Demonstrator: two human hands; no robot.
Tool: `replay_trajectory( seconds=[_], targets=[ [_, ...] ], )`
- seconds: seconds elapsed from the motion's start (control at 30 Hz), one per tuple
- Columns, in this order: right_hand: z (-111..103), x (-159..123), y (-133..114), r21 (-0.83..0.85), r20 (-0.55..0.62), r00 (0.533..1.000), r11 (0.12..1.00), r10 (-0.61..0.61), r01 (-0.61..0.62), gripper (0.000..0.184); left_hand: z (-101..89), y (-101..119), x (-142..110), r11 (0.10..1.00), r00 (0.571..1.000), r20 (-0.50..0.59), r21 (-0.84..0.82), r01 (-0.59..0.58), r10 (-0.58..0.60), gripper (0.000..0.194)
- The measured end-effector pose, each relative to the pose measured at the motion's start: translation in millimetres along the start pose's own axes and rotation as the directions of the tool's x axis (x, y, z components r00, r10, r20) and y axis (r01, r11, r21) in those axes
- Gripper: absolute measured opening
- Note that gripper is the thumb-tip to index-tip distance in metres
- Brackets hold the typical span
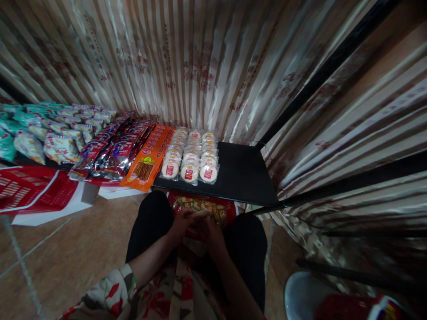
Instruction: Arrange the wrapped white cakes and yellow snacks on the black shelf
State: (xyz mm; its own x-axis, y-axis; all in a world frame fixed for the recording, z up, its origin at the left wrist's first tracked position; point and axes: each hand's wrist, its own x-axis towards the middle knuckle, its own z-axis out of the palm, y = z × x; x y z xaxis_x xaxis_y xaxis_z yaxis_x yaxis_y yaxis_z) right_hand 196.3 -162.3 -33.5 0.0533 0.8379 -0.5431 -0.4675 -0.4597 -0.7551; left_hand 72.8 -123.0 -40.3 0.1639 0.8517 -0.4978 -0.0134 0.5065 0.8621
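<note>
My left hand (182,223) and my right hand (210,231) are close together between my knees, with fingers curled in. A pale shape lies at the fingertips, too dim to name. Just beyond and beneath them is a red bag (230,212) holding several gold-wrapped small packets (200,204), partly under the black shelf (248,171). On that shelf, round white crackers (190,172) in clear wrappers stand overlapped in three rows. Beside the rows on the left lies a flat orange snack packet (147,162) with brown sticks pictured on it.
Dark red and purple packets (118,149), white snack bags (62,146) and green bags (8,144) line the shelf's left part. A red bag (36,189) lies at the left. Black rack bars (320,82) and striped curtains (207,66) surround the shelf. A pale basin (296,293) sits lower right.
</note>
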Motion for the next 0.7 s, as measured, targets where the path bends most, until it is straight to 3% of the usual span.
replay_trajectory(
  seconds=[0.1,0.27,0.43,0.7],
  targets=[
    [2,0,-5,0.046,0.011,1.000,0.999,0.000,-0.001,0.040,-4.1,8,-9,0.992,0.993,0.049,0.053,-0.112,0.110,0.019],
    [6,1,-11,0.207,-0.094,0.995,0.978,0.029,-0.009,0.029,-9.6,19,-18,0.907,0.933,0.081,0.218,-0.361,0.352,0.022],
    [8,0,-17,0.300,-0.102,0.994,0.954,0.042,-0.010,0.021,-13.4,18,-19,0.809,0.889,0.116,0.375,-0.452,0.442,0.027],
    [11,4,-15,0.226,-0.004,1.000,0.974,-0.009,0.010,0.029,-20.8,17,-29,0.488,0.729,0.292,0.584,-0.648,0.619,0.039]
  ],
)
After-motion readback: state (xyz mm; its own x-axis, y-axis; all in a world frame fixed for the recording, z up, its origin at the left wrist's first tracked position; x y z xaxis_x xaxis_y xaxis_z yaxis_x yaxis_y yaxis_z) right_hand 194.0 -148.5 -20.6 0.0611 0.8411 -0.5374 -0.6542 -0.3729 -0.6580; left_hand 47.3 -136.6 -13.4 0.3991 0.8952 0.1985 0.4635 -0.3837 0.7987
